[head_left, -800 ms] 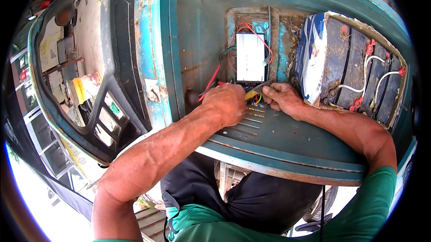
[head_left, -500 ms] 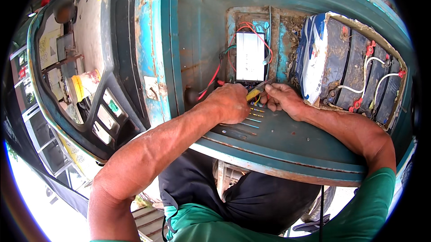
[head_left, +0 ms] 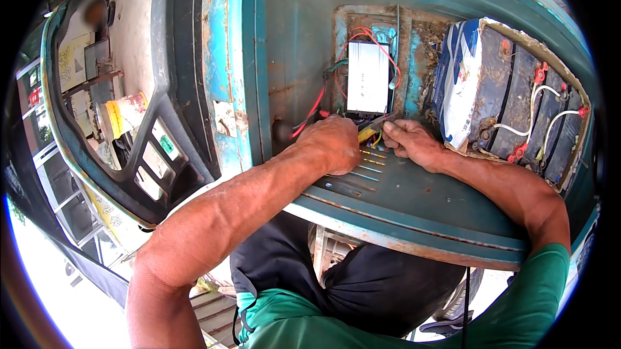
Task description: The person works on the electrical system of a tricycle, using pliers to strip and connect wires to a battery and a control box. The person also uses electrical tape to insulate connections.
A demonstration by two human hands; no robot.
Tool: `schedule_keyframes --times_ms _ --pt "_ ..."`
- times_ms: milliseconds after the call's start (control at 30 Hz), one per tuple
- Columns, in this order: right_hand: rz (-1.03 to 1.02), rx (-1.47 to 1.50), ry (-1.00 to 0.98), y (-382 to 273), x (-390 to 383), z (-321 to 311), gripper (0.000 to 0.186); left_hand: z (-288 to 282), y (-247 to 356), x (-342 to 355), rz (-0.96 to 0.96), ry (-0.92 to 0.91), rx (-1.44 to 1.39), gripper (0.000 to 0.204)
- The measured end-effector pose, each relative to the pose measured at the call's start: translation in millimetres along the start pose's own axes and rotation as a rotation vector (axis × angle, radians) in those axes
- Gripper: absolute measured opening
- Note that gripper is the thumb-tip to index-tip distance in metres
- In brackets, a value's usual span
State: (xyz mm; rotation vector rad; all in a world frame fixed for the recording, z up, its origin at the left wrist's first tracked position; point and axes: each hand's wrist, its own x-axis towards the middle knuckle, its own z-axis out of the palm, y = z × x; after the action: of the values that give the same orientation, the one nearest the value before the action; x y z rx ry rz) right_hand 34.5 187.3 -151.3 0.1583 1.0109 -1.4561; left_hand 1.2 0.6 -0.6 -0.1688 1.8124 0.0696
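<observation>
My left hand is closed around a yellow-handled tool with a grey end, most of it hidden by the fingers. Opposite it, my right hand pinches thumb against fingers beside some thin wires; what lies between the fingertips is too small to tell. Just beyond both hands stands a white and black box-shaped device, with red wires looped over its top. Several thin slots show in the teal metal ledge beneath my hands.
At the right, several dark batteries with red terminals and white cables sit in a torn carton. A rusty teal rim runs along the near edge. On the left is a black plastic panel with openings, and red wires hang near my left hand.
The view has shifted slightly, so the device and batteries sit a little farther right. Less of the yellow-handled tool shows. Both hands stay closed and close together.
</observation>
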Motion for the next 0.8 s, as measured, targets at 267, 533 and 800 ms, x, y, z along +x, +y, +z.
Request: schedule_keyframes --times_ms 267,533,800 --pt "0.018 -0.044 0.017 -2.6 0.1 2.0 0.041 -0.8 -2.9 -0.4 0.028 0.034 0.056 0.031" --pt "-0.014 -0.015 -0.016 -1.8 0.8 1.7 0.041 -6.9 -1.7 -5.6 0.028 0.004 0.05 0.032" --pt "-0.113 0.016 0.028 -5.0 -3.2 6.3 0.04 -3.1 -2.1 -5.2 0.074 0.063 0.093 0.034"
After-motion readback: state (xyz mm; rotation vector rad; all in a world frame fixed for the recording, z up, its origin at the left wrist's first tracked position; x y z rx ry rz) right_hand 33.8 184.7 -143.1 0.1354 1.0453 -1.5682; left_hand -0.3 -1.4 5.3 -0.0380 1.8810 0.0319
